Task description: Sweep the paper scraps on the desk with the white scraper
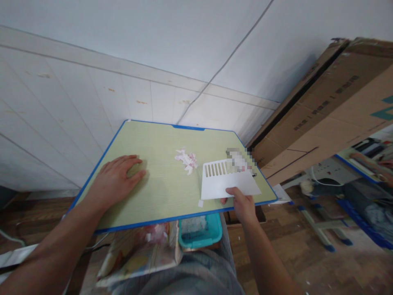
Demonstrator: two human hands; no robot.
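Observation:
My left hand [118, 178] rests on the left part of a pale green tabletop [159, 184] with a blue edge. Its fingers are stretched out, and nothing is in it. Between thumb and fingers, my right hand [244, 203] grips a white flat sheet with a row of slots [219, 184] by its near edge, over the table's right side. Left of the sheet lies a small heap of crumpled pinkish-white scraps [186, 159]. A single small white scrap [200, 203] sits near the front edge. Beyond the sheet, a pixelated object [241, 159] cannot be made out.
Under the front edge are a turquoise basket [201, 243] and a patterned bag [144, 254]. Large cardboard boxes [319, 102] lean at the right. A grey cable [227, 61] runs down the white wall [138, 32]. Another person's hand [362, 159] shows at a desk far right.

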